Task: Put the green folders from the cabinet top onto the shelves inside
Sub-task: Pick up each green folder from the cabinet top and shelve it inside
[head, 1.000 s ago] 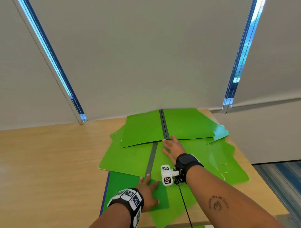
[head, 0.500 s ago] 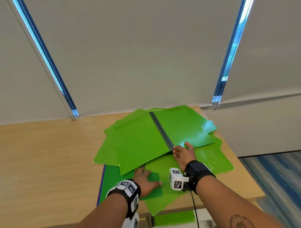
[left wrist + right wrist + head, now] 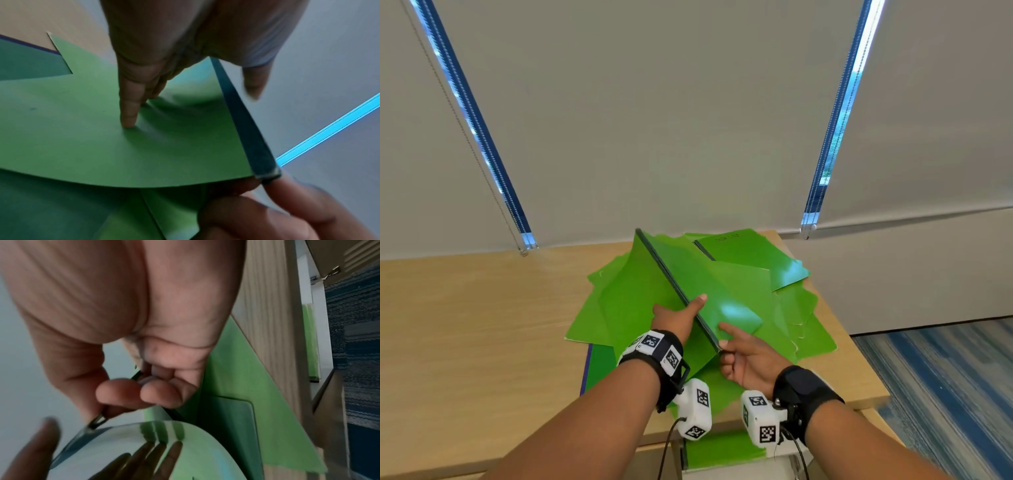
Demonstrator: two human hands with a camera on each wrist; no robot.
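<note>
A green folder with a dark spine stands tented above a spread pile of green folders on the wooden cabinet top. My right hand pinches the near end of the spine, index finger lying on the right cover. My left hand presses straight fingers on the left cover, thumb across the spine. The right wrist view shows my right hand curled on the spine end. Another green folder lies inside the cabinet below the front edge.
A darker folder with a purple edge lies under the pile at the front. Roller blinds with bead chains hang right behind the cabinet. The cabinet's right edge drops to blue carpet. Bare wood stretches to the left.
The top folder's spine has risen off the pile, so it now tents. My right hand went from touching it to pinching the spine's near end. My left hand left the lower folder for the left cover.
</note>
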